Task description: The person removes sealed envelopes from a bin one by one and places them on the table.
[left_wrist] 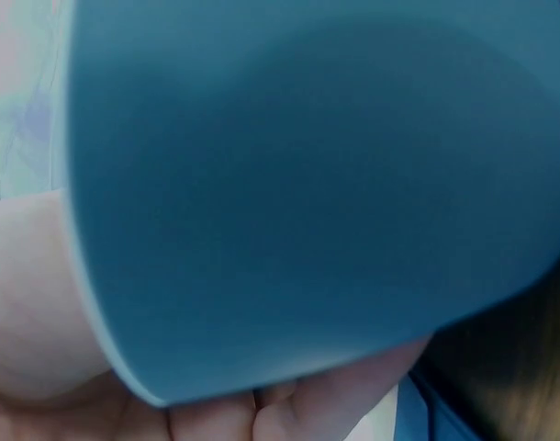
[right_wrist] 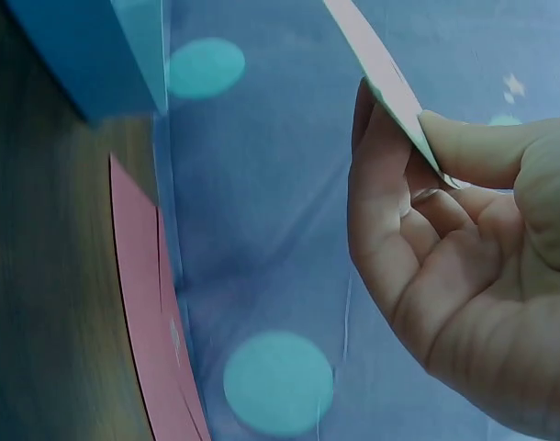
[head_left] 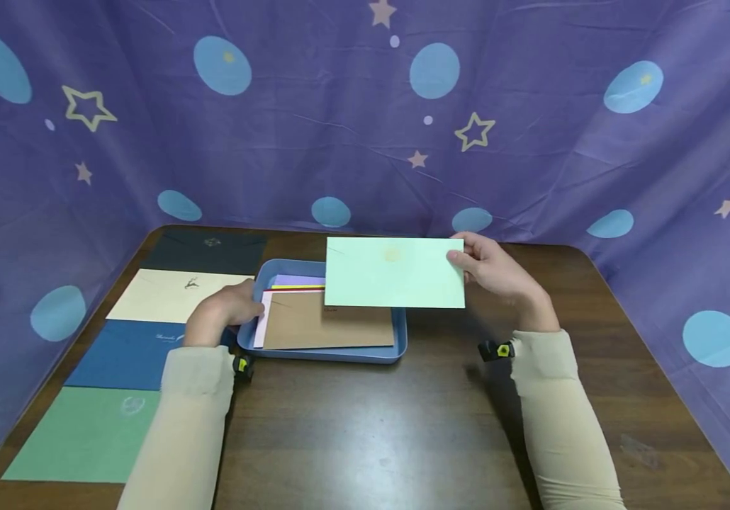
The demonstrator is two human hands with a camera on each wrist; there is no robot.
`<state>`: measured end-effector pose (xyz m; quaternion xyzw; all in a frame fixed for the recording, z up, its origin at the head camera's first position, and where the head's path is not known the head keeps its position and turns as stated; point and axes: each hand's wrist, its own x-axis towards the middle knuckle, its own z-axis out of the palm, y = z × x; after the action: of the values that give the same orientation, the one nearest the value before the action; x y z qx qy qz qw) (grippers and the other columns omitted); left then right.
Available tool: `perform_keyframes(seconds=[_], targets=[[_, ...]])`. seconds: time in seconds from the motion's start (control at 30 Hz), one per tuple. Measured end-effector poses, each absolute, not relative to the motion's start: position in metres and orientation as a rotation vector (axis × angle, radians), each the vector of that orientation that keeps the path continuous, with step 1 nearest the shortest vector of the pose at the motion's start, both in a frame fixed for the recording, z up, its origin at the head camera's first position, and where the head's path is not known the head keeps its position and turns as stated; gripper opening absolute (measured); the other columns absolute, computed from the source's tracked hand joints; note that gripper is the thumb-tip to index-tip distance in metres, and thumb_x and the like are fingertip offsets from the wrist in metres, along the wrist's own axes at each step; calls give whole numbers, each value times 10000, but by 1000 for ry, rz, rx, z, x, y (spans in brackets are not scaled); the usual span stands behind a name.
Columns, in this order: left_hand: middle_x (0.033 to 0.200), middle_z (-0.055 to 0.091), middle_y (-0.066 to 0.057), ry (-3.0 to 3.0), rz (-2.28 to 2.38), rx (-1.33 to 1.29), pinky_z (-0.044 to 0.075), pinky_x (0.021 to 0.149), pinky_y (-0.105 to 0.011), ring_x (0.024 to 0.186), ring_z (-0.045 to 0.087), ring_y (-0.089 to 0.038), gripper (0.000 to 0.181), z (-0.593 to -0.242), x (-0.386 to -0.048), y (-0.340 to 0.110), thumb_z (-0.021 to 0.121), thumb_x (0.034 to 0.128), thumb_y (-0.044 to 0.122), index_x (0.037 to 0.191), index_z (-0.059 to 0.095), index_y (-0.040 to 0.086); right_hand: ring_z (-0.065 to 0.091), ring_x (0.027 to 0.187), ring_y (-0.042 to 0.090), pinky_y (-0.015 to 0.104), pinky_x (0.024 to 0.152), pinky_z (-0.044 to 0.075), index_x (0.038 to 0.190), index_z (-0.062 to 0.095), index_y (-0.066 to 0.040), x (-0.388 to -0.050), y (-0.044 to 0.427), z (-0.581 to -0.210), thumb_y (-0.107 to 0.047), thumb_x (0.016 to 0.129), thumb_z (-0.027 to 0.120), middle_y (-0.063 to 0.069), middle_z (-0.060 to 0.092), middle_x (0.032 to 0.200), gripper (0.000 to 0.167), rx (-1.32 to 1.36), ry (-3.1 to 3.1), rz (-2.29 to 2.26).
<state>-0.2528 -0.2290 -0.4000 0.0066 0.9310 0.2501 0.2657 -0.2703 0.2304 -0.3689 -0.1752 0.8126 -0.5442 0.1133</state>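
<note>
In the head view my right hand [head_left: 499,269] pinches the right edge of a mint-green envelope [head_left: 371,273] between thumb and fingers. The envelope hangs above the right part of a blue tray [head_left: 339,355] and covers some of it. In the right wrist view, the thumb and fingers meet on the envelope's thin edge [right_wrist: 390,78]. My left hand [head_left: 227,312] grips the tray's left wall. The tray's blue side fills most of the left wrist view, with fingers [left_wrist: 353,390] curled along its edge. A brown envelope [head_left: 333,326] lies on top in the tray.
Purple, yellow, red and white edges show beneath the brown envelope. Left of the tray, dark [head_left: 205,251], cream [head_left: 173,294], blue [head_left: 122,354] and green [head_left: 84,432] envelopes form a column on the wooden table [head_left: 371,439]. A pink envelope [right_wrist: 156,303] appears in the right wrist view.
</note>
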Motion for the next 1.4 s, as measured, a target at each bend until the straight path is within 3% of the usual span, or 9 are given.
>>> perform_keyframes(seconds=[0.27, 0.53, 0.8, 1.03, 1.4], targets=[[1327, 548, -341, 2519, 668, 18, 593, 790, -440, 1014, 663, -361, 552, -398, -252, -232, 474, 1062, 112, 1524, 305, -138, 396, 703, 192, 304, 670, 398, 1267, 551, 3, -271, 278, -375, -280, 1131, 532, 20, 427, 782, 315, -434, 2494, -1567], [1316, 561, -338, 2515, 682, 30, 593, 810, -473, 1019, 657, -382, 550, -400, -252, -230, 501, 1061, 116, 1519, 322, -130, 243, 588, 174, 339, 613, 333, 1037, 416, 17, -267, 329, -387, -325, 1146, 475, -35, 293, 706, 364, -333, 2558, -1527], [1286, 579, -319, 2509, 676, 22, 570, 806, -453, 1008, 646, -366, 534, -400, -253, -230, 504, 1055, 116, 1501, 348, -131, 337, 637, 168, 357, 656, 376, 988, 408, 28, -267, 354, -398, -288, 1153, 464, -48, 326, 684, 360, -239, 2622, -1445], [1292, 573, -328, 2508, 698, 15, 578, 812, -467, 1017, 647, -374, 540, -401, -252, -230, 500, 1056, 121, 1506, 342, -132, 295, 605, 111, 324, 645, 384, 996, 430, 38, -272, 356, -409, -220, 1150, 480, -48, 318, 706, 305, -234, 2588, -1404], [1300, 567, -333, 2512, 689, 16, 581, 827, -478, 1025, 647, -379, 549, -401, -253, -230, 497, 1059, 136, 1510, 333, -130, 502, 729, 123, 326, 714, 502, 1050, 468, 51, -274, 341, -422, -223, 1144, 501, 5, 448, 822, 291, -155, 2404, -1481]])
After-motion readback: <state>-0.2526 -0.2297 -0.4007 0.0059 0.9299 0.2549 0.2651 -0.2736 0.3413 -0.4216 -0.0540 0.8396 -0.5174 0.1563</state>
